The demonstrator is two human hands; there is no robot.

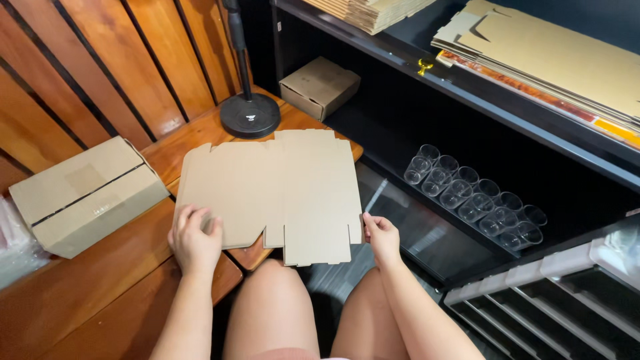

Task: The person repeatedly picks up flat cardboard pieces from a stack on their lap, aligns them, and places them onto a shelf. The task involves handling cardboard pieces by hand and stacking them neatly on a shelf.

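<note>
- Bare knees sit nearest to us at the bottom of the view, so we judge the person is seated, reaching forward over their lap.
- Our left hand [194, 241] lies fingers spread and flat on the near left corner of the flat cardboard blank [273, 193], apparently pressing it down so it stays put.
- Our right hand [381, 237] pinches the blank's near right edge between thumb and fingertips, which looks like a way to keep the overhanging part level.
- That blank lies unfolded on the wooden surface [100, 293], its right part jutting past the edge over our legs, probably because it is wider than the surface there.
- Left of it a closed cardboard box [87, 193] rests on the same surface; something clear and plastic at the far left border is cut off, and we cannot tell what it is.
- Beyond the blank stands a round black stand base [250, 115] with its pole running out of view, and a small brown box [320, 87] just behind.
- To the right, a row of clear cups [473, 200] lies on a dark shelf; grey bins [553, 293] below are only partly visible.
- Farthest up, stacked flat cardboard [553, 53] fills the upper shelf, cropped by the border.
</note>
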